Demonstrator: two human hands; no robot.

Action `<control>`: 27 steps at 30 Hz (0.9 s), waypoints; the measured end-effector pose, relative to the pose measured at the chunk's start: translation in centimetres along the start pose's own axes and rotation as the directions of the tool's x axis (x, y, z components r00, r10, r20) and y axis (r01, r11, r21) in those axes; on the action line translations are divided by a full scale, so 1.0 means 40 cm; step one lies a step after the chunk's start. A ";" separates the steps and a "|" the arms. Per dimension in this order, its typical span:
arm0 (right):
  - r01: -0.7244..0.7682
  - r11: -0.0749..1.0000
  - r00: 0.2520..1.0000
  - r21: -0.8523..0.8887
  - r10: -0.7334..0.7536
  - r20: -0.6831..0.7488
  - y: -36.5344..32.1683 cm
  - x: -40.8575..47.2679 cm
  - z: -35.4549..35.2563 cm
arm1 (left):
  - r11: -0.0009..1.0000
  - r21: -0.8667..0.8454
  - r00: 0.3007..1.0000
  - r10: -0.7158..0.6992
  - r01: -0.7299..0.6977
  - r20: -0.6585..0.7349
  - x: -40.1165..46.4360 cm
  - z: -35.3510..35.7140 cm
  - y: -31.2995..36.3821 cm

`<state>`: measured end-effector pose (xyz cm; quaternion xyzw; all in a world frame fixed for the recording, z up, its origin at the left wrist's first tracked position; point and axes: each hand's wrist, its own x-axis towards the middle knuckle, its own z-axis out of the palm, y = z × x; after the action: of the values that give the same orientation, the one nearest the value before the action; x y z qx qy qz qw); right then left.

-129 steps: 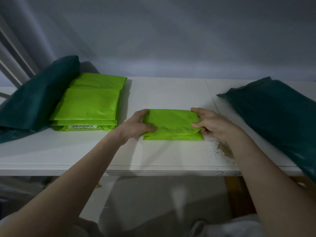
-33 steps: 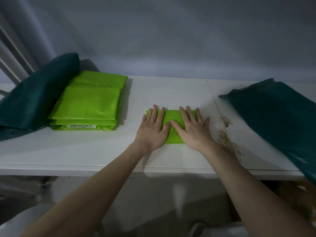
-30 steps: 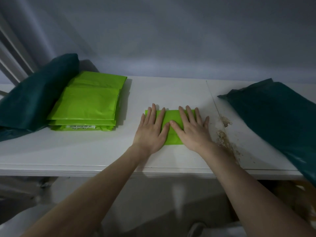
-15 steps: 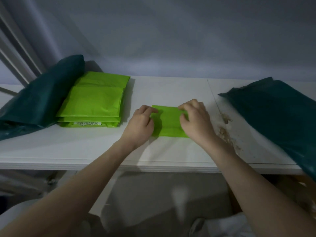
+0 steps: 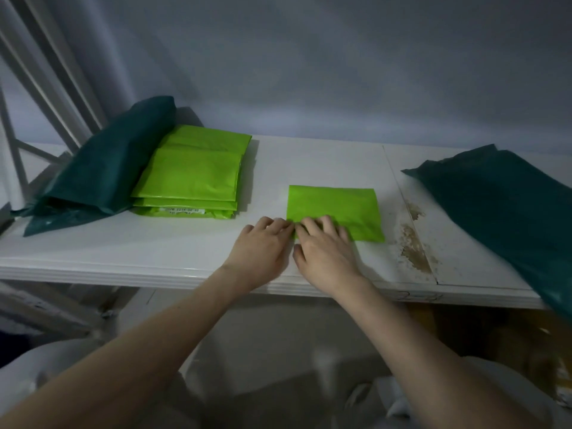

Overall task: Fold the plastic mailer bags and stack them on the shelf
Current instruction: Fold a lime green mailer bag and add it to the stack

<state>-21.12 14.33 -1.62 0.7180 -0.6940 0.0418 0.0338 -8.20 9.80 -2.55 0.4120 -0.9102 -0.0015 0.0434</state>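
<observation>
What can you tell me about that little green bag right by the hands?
The folded green mailer bag is bright lime, smooth, slightly shiny plastic, folded into a flat rectangle. It lies flat on the white shelf, apart from the stack of green bags to its left. The right hand covers its near left corner, fingers on the plastic. The left hand reaches its left edge with its fingertips. Whether either hand pinches it is unclear.

Lime-green mailers point(image 5: 334, 209), dark teal bags point(image 5: 507, 205), a white, brown-stained shelf point(image 5: 325, 162).
</observation>
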 end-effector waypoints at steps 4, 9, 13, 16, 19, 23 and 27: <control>-0.044 0.999 0.998 -0.026 0.043 -0.045 -0.002 0.000 0.017 | 0.993 0.118 0.995 -0.007 0.019 -0.100 0.009 0.020 0.007; -0.065 0.998 0.997 0.015 0.065 -0.043 0.016 -0.008 0.019 | 0.992 0.114 0.997 -0.054 0.060 -0.057 0.013 0.008 0.038; -0.119 0.993 0.991 0.011 0.120 -0.057 0.032 -0.018 0.017 | 0.991 0.090 0.992 -0.095 0.102 -0.080 0.025 0.004 0.057; -0.137 0.991 0.990 0.011 0.137 -0.023 0.049 -0.026 0.009 | 0.990 0.098 0.993 -0.096 0.103 -0.073 0.025 0.004 0.068; -0.121 0.993 0.993 -0.009 0.121 -0.011 0.066 -0.036 0.001 | 0.986 0.129 0.993 -0.101 0.108 -0.056 0.029 -0.001 0.081; -0.179 0.984 0.984 -0.014 0.179 0.008 0.098 -0.048 0.001 | 0.981 0.148 0.992 -0.124 0.128 -0.035 0.037 0.002 0.085; -0.282 0.959 0.955 0.002 0.280 0.101 0.133 -0.060 -0.007 | 0.985 0.132 0.992 -0.101 0.111 -0.080 0.037 -0.002 0.084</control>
<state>-26.52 16.56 -1.65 0.6135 -0.7895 0.0157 -0.0131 -11.69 10.91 -2.21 0.4615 -0.8828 0.0734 0.0483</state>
